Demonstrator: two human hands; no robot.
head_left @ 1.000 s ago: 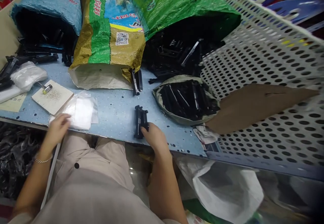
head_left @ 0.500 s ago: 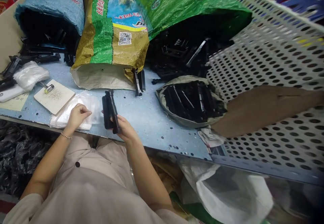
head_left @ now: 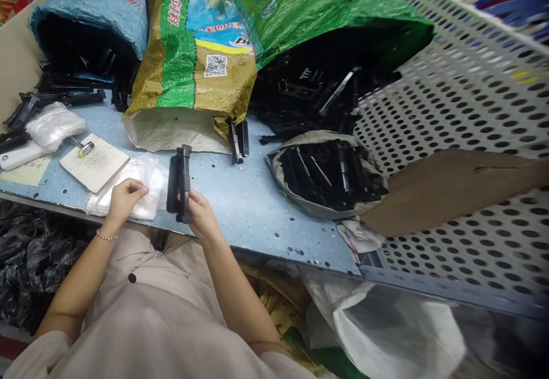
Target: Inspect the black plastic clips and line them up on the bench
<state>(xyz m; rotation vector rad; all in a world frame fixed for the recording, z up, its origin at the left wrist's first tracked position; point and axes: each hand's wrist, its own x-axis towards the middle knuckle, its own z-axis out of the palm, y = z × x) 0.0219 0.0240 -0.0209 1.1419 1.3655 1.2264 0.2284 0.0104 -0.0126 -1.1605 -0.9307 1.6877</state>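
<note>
My right hand (head_left: 201, 210) grips a black plastic part (head_left: 183, 182), which stands upright above the table's front edge. Over a stack of clear plastic bags (head_left: 150, 182), my left hand (head_left: 128, 196) has its thumb and fingertips pinched together; what lies between them, if anything, is too small to tell. A square white board (head_left: 94, 164) with tiny grains and a small metal piece (head_left: 86, 149) on it is just behind and left of that hand.
Blue (head_left: 98, 2), gold-green (head_left: 171, 76) and green (head_left: 334, 7) sacks line the back, with black parts at their mouths. A grey cloth bag (head_left: 274, 173) of black parts sits right, beside brown cardboard (head_left: 450, 190) and a perforated white basket (head_left: 472, 104).
My right hand has moved a little left with the black part, which is now more upright and nearer the plastic bags. My left hand has shifted slightly, still pinched.
</note>
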